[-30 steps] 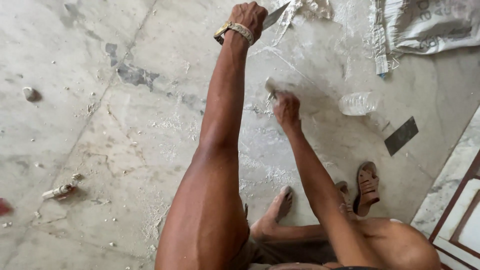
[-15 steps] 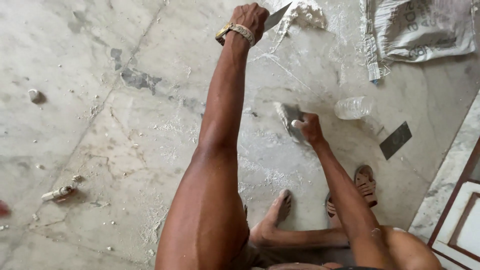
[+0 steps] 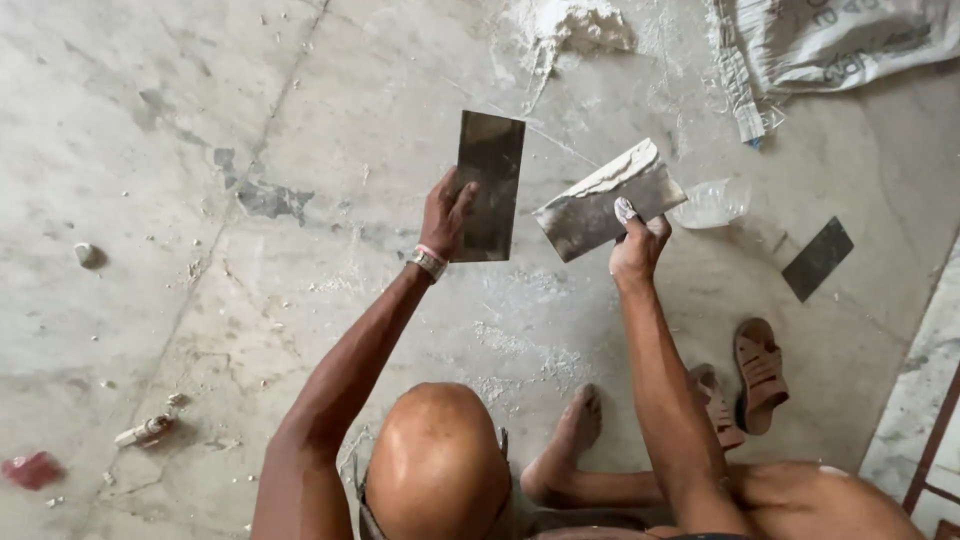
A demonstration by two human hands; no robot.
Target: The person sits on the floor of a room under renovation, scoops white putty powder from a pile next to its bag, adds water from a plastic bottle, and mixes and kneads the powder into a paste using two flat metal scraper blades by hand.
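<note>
Person squats on a grey marble floor [image 3: 150, 130], seen from above, knee and bare foot at the bottom of the view.

Floor is wide open to the left & centre; only small rubble bits there. Top right is crowded: a woven sack [image 3: 830, 40], a heap of white powder [image 3: 570, 25], a crushed clear plastic bottle [image 3: 712, 203]. A spare dark blade [image 3: 818, 259] lies flat at right, well apart from both hands. A pair of brown sandals [image 3: 755, 372] sits beside the foot.

Left hand [image 3: 443, 213] holds a dark rectangular metal blade [image 3: 489, 185] up off the floor. Long axis runs nearly vertical in view, pointing away from the person. Fingers are closed on its lower left edge, thumb across the face; most of the blade stands clear above them.

Right hand [image 3: 637, 245] grips a second blade [image 3: 608, 198] smeared with white putty. Long axis tilts up to the right, putty along the upper edge. Fingers are closed round its lower right corner, one putty-tipped finger pressed on the face. The 2 blades are near, not touching.
</note>
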